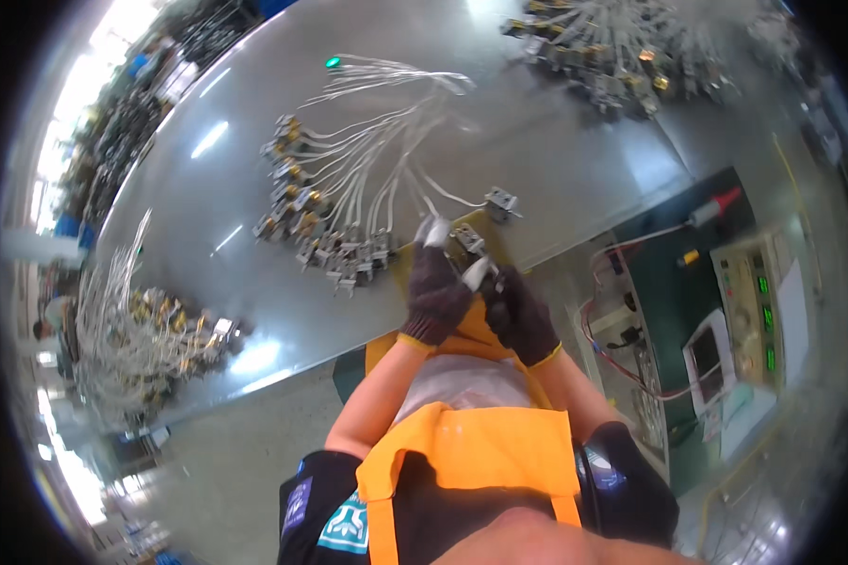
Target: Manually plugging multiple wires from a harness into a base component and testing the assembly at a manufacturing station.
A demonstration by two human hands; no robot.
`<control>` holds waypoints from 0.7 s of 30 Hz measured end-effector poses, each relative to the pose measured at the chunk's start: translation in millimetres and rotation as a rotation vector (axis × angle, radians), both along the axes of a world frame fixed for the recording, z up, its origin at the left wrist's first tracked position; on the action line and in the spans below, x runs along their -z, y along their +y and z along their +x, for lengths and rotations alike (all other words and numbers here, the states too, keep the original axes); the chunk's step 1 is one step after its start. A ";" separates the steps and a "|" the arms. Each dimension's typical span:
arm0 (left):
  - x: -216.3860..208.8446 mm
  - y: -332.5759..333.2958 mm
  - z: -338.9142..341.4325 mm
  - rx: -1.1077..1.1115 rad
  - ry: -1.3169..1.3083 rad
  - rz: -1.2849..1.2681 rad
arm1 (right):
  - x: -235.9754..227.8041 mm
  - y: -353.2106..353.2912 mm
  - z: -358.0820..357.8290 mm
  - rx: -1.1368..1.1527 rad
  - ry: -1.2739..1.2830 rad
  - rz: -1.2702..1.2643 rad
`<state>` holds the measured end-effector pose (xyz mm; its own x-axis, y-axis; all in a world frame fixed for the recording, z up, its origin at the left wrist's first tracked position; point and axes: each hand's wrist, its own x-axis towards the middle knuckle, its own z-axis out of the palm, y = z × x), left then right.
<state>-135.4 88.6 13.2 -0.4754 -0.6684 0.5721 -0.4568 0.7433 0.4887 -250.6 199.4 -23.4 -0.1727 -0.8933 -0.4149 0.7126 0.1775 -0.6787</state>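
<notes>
Both my hands wear dark knit gloves with white fingertips. My left hand (pixel 433 287) and my right hand (pixel 518 315) meet at the near edge of a shiny metal table (pixel 499 141). Between their fingertips sits a small metal-and-brass component (pixel 468 238) with a white wire leading away. The left fingers pinch it from the left, and the right fingers touch it from below right. A second, similar component (pixel 501 201) lies on the table just beyond. I wear an orange apron (pixel 471 443).
A fanned row of wired components (pixel 320 226) lies left of my hands. More heaps lie at the far right (pixel 612 56) and near left (pixel 151 330). A green test bench with instruments (pixel 744 311) and a red-tipped probe (pixel 716 207) stands to my right.
</notes>
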 end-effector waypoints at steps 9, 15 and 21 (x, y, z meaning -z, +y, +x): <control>-11.8 -1.6 38.3 0.367 0.569 1.310 | -12.3 -54.3 -46.1 0.307 0.946 -0.459; -3.4 -10.9 -4.3 0.351 0.761 1.146 | -21.9 -25.4 -48.0 0.351 0.150 -0.057; 13.5 -7.8 -1.0 0.105 0.275 0.832 | -23.4 20.9 -19.2 0.173 0.284 0.028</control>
